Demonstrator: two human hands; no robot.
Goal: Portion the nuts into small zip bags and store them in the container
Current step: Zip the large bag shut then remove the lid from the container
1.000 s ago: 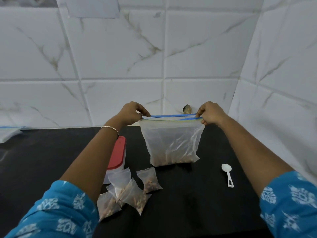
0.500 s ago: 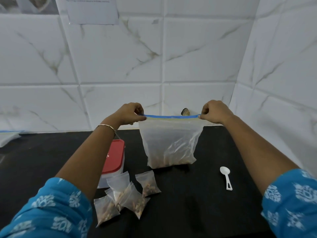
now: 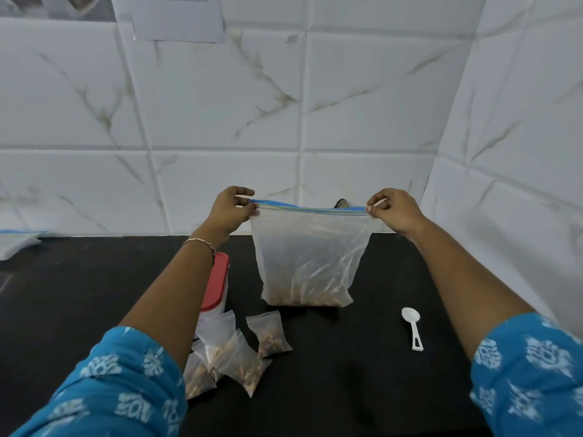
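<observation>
A black countertop (image 3: pixel 347 389) runs into a corner of white, marble-veined wall tiles (image 3: pixel 220 105), with a sheet of paper (image 3: pixel 176 17) stuck high on the back wall and part of another blue-edged bag (image 3: pixel 15 244) lying at the far left edge. Above the middle of the counter a large zip bag (image 3: pixel 309 257) hangs upright. The left hand (image 3: pixel 228 209) pinches its top left corner and the right hand (image 3: pixel 394 211) pinches its top right corner, so the blue zip strip is pulled taut between them; whether the strip is sealed cannot be told. The nuts (image 3: pixel 303 299) lie heaped in the bag's bottom, well below both hands, and the bag's base appears to rest on the counter. Under the left forearm stands a container (image 3: pixel 217 282) with a red lid, partly hidden by the arm. Just in front of it lie several small filled bags (image 3: pixel 233 357) in an overlapping cluster, and one more small bag (image 3: pixel 268 334) sits beside them to the right. A white plastic spoon (image 3: pixel 411 326) lies apart on the counter below the right forearm.
</observation>
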